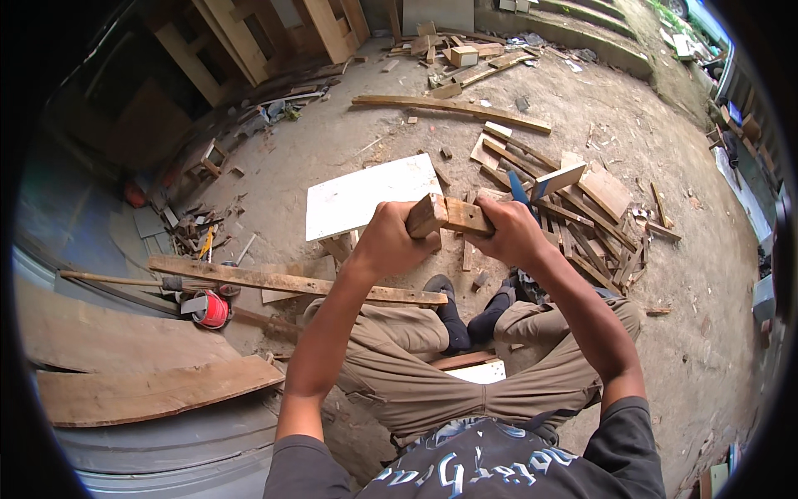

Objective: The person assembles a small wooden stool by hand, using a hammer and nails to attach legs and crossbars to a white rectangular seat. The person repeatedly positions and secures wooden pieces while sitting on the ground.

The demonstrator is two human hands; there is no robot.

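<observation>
Both my hands are raised in front of me with short pieces of wood (468, 218) between them. My left hand (397, 239) is closed round the paler left end. Around the darker right end, my right hand (514, 229) is wrapped as well. The two parts meet at an angle near the middle; I cannot tell whether they are joined or only pressed together. Beyond my left hand lies a white board (366, 198) on a low wooden support. A long narrow wooden plank (291, 281) extends from the left to beside my left leg.
On the right is a pile of wood strips (594, 216) with a blue flat piece (519, 188) among it. A long beam (453, 110) lies farther off. To the left are a red round object (213, 311), a wooden handle (112, 277) and curved boards (158, 391). Concrete steps (582, 37) rise behind.
</observation>
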